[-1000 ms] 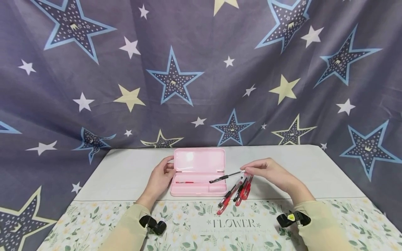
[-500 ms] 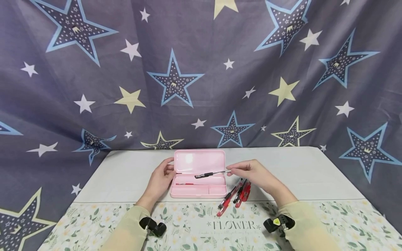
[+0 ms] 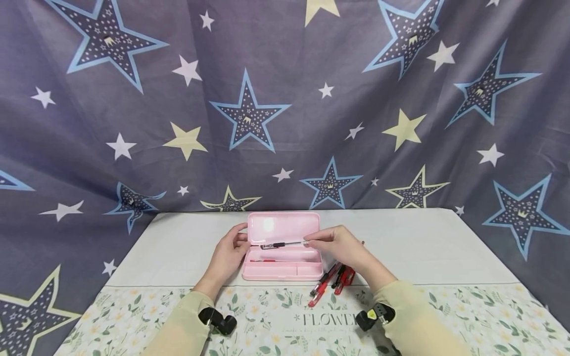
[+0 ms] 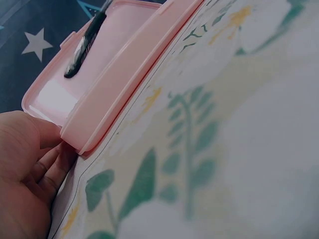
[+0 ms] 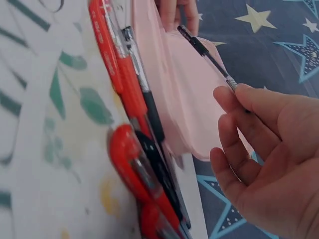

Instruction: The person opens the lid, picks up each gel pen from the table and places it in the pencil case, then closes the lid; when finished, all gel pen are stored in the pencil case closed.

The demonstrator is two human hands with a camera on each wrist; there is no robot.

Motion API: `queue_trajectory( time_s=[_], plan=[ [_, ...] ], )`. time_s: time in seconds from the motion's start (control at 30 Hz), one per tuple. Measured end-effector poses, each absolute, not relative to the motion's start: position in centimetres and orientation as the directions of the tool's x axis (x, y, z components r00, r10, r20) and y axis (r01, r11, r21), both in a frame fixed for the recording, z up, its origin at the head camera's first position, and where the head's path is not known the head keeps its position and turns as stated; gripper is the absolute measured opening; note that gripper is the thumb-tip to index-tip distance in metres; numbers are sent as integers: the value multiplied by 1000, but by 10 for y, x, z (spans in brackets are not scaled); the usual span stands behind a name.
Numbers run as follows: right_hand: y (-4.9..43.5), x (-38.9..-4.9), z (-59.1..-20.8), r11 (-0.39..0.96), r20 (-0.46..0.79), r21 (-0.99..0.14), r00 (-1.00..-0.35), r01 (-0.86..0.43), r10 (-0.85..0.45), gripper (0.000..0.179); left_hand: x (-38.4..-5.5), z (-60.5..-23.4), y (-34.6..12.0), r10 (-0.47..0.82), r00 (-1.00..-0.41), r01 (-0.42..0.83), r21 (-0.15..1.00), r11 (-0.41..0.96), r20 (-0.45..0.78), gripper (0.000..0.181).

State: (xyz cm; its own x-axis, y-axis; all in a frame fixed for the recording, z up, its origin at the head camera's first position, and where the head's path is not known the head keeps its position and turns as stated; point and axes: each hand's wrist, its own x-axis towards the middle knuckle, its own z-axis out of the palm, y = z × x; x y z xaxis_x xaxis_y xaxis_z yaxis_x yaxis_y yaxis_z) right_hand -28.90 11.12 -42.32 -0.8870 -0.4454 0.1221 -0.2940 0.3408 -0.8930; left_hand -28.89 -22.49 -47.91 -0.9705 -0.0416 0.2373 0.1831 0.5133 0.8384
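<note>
A pink pencil case (image 3: 282,271) lies with its lid (image 3: 289,226) raised. My left hand (image 3: 228,253) grips the case's left end, thumb at the edge and fingers curled beside it. Between thumb and forefinger, my right hand (image 3: 339,243) pinches one end of a black gel pen (image 3: 278,244). The pen is held nearly level over the long rear compartment, its black grip pointing left. Inside that compartment lies a red pen (image 3: 264,260). In the right wrist view, the pinched black pen (image 5: 202,49) slants across the lid, apart from it.
Several red and black pens (image 3: 318,294) lie in a loose pile right of the case, partly behind my right hand and forearm. A white and floral cloth (image 3: 249,316) covers the table. A star-patterned curtain (image 3: 285,148) hangs behind the table.
My right hand has moved left with the black pen, from above the loose pile to over the open case. The pen has turned closer to level. My left hand stays on the case.
</note>
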Motion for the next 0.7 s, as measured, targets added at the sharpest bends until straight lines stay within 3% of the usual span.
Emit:
queue_trajectory(
  time_s=[0.7],
  plan=[
    [79, -294, -434, 459, 91, -838, -906, -294, -413, 14, -289, -477, -224, -41, -973, 176, 848, 500, 226, 55]
  ],
)
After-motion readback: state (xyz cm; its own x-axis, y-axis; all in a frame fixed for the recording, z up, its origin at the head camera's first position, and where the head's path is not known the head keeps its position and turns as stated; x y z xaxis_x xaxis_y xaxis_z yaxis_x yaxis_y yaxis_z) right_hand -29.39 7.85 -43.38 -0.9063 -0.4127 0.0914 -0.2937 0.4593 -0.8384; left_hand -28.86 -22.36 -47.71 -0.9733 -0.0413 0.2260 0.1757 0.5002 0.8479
